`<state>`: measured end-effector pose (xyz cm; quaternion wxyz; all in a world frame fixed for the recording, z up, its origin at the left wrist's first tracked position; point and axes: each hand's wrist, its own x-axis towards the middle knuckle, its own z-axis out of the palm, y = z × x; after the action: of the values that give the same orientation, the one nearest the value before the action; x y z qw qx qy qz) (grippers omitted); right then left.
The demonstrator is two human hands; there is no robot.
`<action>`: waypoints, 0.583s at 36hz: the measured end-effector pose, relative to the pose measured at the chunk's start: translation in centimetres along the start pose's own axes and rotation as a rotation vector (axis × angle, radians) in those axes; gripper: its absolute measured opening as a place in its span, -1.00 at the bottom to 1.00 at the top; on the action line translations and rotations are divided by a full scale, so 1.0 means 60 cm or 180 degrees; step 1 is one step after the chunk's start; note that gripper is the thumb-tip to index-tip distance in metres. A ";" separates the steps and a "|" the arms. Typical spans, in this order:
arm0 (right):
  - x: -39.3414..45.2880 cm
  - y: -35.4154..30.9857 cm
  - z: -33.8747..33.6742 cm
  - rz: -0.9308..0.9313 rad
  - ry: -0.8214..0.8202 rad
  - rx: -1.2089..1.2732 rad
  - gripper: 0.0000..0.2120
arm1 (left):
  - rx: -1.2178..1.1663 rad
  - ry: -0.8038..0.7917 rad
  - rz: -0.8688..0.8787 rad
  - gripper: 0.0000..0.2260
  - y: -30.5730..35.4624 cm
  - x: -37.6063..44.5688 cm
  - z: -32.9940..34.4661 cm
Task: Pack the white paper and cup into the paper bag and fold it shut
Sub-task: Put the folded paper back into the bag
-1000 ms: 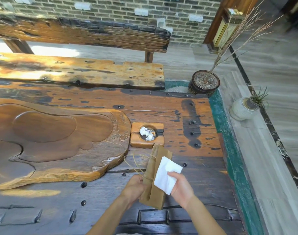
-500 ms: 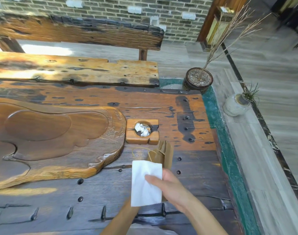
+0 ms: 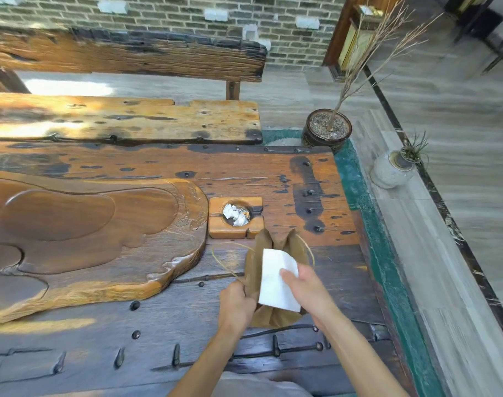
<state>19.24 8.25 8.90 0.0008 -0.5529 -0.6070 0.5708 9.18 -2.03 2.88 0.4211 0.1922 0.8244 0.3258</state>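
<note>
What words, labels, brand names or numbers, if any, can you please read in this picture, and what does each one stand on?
No text can be read anywhere in this view.
The brown paper bag shows no print on the sides in view.
The white sheet of paper is blank on the side in view.
The square wooden block with a round hollow bears no marking.

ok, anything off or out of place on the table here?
Only crumpled white scraps stuffed in the wooden holder beside the carved tray. No spills or damage. No cup is visible. The paper bag and white paper are in hand.
</note>
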 end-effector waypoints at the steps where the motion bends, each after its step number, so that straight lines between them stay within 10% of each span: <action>1: 0.004 0.005 -0.007 0.0064 -0.0002 -0.0121 -0.84 | 0.0077 0.0053 0.0056 -0.95 0.007 0.002 -0.002; 12: 0.073 0.017 0.006 0.0716 -0.0302 -0.0710 -0.84 | 0.0263 -0.0120 0.0257 -0.91 -0.005 0.005 0.005; 17: 0.154 0.085 0.025 0.0929 -0.0426 -0.0252 -0.44 | 0.0343 -0.0022 0.0281 -0.90 -0.003 0.004 -0.003; 21: 0.157 0.085 0.029 0.0999 -0.0363 -0.0187 -0.73 | 0.0228 0.0071 0.0263 -0.86 0.003 0.001 -0.020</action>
<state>17.93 12.02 -1.18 -0.1390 -0.6074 -0.5287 0.5764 8.17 -2.33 3.50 0.3909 0.2374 0.8315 0.3153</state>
